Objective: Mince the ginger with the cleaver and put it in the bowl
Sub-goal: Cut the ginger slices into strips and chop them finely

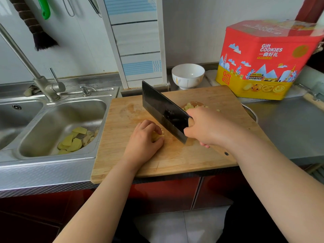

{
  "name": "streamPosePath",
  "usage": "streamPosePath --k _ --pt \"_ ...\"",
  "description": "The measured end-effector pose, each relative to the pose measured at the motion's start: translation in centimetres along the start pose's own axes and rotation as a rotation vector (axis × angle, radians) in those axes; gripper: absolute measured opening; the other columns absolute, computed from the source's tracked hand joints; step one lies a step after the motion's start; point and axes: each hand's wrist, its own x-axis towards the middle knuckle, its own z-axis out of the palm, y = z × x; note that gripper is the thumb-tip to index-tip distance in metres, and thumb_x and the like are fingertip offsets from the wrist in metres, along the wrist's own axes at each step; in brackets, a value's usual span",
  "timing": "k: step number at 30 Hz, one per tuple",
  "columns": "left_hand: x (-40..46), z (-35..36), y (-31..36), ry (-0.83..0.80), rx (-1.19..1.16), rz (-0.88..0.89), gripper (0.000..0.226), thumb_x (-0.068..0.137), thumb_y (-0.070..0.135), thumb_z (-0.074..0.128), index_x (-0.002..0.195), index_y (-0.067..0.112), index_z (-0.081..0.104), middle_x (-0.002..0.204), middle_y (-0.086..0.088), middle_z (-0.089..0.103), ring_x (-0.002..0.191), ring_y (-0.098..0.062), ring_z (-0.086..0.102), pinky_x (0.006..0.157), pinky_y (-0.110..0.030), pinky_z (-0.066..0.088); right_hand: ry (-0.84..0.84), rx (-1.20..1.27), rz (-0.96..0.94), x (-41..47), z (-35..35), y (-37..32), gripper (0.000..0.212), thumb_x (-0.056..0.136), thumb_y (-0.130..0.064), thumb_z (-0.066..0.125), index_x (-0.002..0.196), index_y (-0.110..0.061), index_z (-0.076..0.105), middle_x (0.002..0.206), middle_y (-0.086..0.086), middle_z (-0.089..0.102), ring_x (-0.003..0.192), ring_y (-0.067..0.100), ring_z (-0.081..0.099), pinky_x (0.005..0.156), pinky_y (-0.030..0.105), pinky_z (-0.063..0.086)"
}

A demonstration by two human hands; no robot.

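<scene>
On the wooden cutting board (175, 155) my left hand (143, 139) curls its fingers over a small pile of pale yellow ginger (157, 136) and holds it down. My right hand (205, 127) grips the handle of the dark cleaver (161, 109), whose blade stands just right of the held ginger with its heel near the board. A heap of chopped ginger (192, 105) lies behind the blade, partly hidden by my right hand. The white bowl (188, 75) stands beyond the board's far edge, with nothing visible inside.
A steel sink (52, 120) on the left holds ginger peelings (73, 141); its tap (43, 85) rises behind. A red and yellow cookie tin (263, 64) stands at the back right. A metal rim (252, 113) shows under the board's right edge. The board's near edge overhangs the counter.
</scene>
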Motion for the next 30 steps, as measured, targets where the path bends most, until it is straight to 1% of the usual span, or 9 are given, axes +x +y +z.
streamPosePath --k 2,5,12,16,19,22,26,28,30 --pt "0.0 0.0 0.0 -0.004 -0.018 -0.010 0.014 0.082 0.032 0.070 0.092 0.027 0.060 0.103 0.013 0.051 0.098 -0.005 0.045 0.084 -0.019 0.039 0.003 -0.042 -0.012 -0.2 -0.4 -0.4 0.022 0.093 -0.018 0.053 0.114 -0.012 0.056 0.061 0.009 0.062 0.045 0.020 0.058 0.042 0.024 0.044" --pt "0.0 0.0 0.0 -0.001 -0.025 -0.015 0.014 0.082 0.031 0.070 0.091 0.026 0.060 0.103 0.012 0.051 0.099 -0.006 0.046 0.085 -0.020 0.040 -0.036 -0.077 -0.015 -0.2 -0.6 -1.1 0.032 0.093 -0.016 0.052 0.125 -0.012 0.053 0.057 0.007 0.059 0.043 0.018 0.055 0.042 0.023 0.044" --pt "-0.1 0.1 -0.1 0.017 -0.011 0.005 0.014 0.081 0.029 0.070 0.091 0.023 0.062 0.100 0.011 0.051 0.098 -0.008 0.047 0.084 -0.020 0.039 -0.094 -0.122 -0.032 0.2 -0.4 -2.1 0.041 0.094 -0.012 0.051 0.134 -0.016 0.049 0.058 0.005 0.058 0.042 0.015 0.053 0.042 0.021 0.043" --pt "-0.1 0.2 -0.2 0.026 -0.003 0.006 0.015 0.081 0.028 0.070 0.092 0.021 0.063 0.097 0.008 0.052 0.096 -0.010 0.047 0.083 -0.020 0.038 -0.147 -0.128 0.004 0.9 -0.2 -2.6 0.048 0.094 -0.011 0.050 0.141 -0.017 0.042 0.064 0.008 0.060 0.047 0.017 0.055 0.045 0.023 0.046" --pt "-0.1 0.3 -0.3 0.040 0.004 0.016 0.014 0.080 0.026 0.070 0.091 0.020 0.063 0.096 0.009 0.052 0.095 -0.012 0.048 0.082 -0.020 0.038 -0.135 -0.160 -0.001 1.1 0.9 -2.6 0.040 0.092 -0.008 0.051 0.131 -0.014 0.048 0.072 0.010 0.060 0.052 0.021 0.059 0.047 0.026 0.050" --pt "-0.2 0.2 -0.3 0.042 0.007 0.043 0.015 0.081 0.026 0.070 0.092 0.021 0.061 0.099 0.007 0.052 0.095 -0.013 0.048 0.082 -0.024 0.041 -0.086 -0.120 -0.003 1.1 1.4 -1.8 0.022 0.091 -0.009 0.052 0.113 -0.012 0.052 0.068 0.007 0.057 0.049 0.020 0.057 0.048 0.027 0.051" --pt "-0.7 -0.1 -0.1 0.070 0.004 0.068 0.021 0.081 0.029 0.071 0.095 0.022 0.057 0.107 0.008 0.047 0.098 -0.014 0.047 0.083 -0.025 0.041 -0.064 -0.014 0.027 0.8 1.1 -0.8 0.024 0.091 -0.011 0.052 0.115 -0.011 0.053 0.064 0.007 0.058 0.044 0.019 0.054 0.042 0.023 0.045" --pt "-0.8 -0.2 -0.1 0.098 0.003 0.060 0.021 0.081 0.031 0.071 0.093 0.022 0.056 0.105 0.010 0.044 0.097 -0.014 0.046 0.082 -0.026 0.040 -0.038 -0.012 0.018 0.6 0.9 -0.6 0.022 0.090 -0.012 0.053 0.112 -0.012 0.055 0.061 0.007 0.058 0.044 0.020 0.055 0.042 0.024 0.045" --pt "-0.8 -0.3 0.0 0.079 0.016 0.038 0.019 0.082 0.031 0.068 0.093 0.021 0.055 0.103 0.010 0.045 0.095 -0.013 0.045 0.080 -0.027 0.041 -0.011 -0.031 0.001 0.4 0.5 -0.6 0.017 0.090 -0.013 0.053 0.106 -0.012 0.056 0.058 0.006 0.057 0.043 0.020 0.056 0.041 0.023 0.044"
